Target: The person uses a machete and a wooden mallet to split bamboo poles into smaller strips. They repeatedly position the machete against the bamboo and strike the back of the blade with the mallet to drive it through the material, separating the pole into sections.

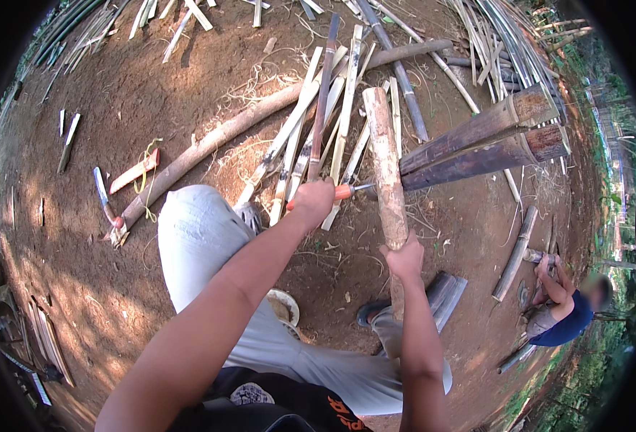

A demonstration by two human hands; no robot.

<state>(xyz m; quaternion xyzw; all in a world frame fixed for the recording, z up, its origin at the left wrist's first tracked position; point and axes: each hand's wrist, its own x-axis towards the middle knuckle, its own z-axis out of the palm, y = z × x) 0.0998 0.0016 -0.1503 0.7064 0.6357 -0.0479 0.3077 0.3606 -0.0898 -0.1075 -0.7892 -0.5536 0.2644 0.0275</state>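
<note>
Head cam | L hand (312, 201) grip: orange-handled blade (347, 191) | R hand (404, 258) grip: wooden club (386, 165) over split bamboo (476, 147)

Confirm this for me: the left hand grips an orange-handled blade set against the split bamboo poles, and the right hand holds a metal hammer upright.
Not quite. In the head view the right hand holds a thick wooden club upright, not a metal hammer. The rest stands: the left hand grips the orange-handled blade set against the split bamboo poles.
</note>
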